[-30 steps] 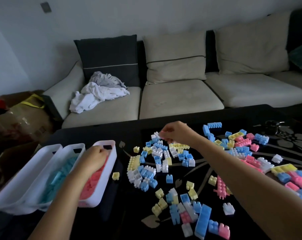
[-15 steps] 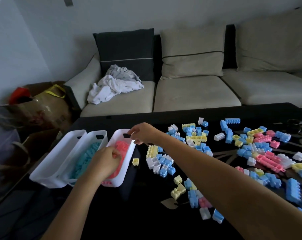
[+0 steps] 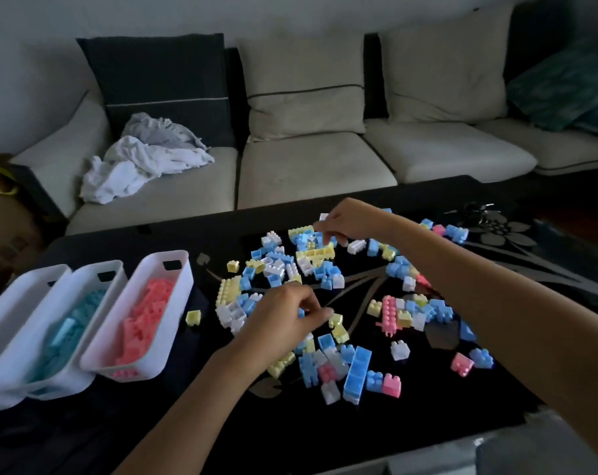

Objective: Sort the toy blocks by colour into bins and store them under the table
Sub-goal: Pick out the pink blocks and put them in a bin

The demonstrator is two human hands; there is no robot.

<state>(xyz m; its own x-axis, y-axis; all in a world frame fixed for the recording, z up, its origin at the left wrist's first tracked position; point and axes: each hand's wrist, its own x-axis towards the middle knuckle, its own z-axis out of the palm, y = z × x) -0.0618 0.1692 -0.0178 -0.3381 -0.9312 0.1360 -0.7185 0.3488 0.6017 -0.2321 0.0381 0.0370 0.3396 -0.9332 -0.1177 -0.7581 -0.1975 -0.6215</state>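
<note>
Pastel toy blocks (image 3: 311, 265) in blue, yellow, white and pink lie scattered over the black table (image 3: 325, 437). Three white bins stand at the left. The nearest one, the pink bin (image 3: 182, 279), holds pink blocks. The middle bin (image 3: 117, 279) holds blue blocks. The contents of the outer bin (image 3: 33, 289) are hidden. My left hand (image 3: 283, 320) is over the near pile, its curled fingers pinching a small blue block (image 3: 301, 313). At the far pile, the fingertips of my right hand (image 3: 349, 221) dip among blue and yellow blocks. Whether they grip one is hidden.
A beige sofa (image 3: 307, 166) with cushions runs behind the table, with crumpled white cloth (image 3: 146, 162) on its left seat. Cardboard boxes (image 3: 2, 214) stand at the far left. A long blue block (image 3: 357, 375) and a pink one (image 3: 391, 385) lie near the front.
Both hands have left the pink bin and moved right to the block pile: the left to the near side, the right to the far side. The view has swung right.
</note>
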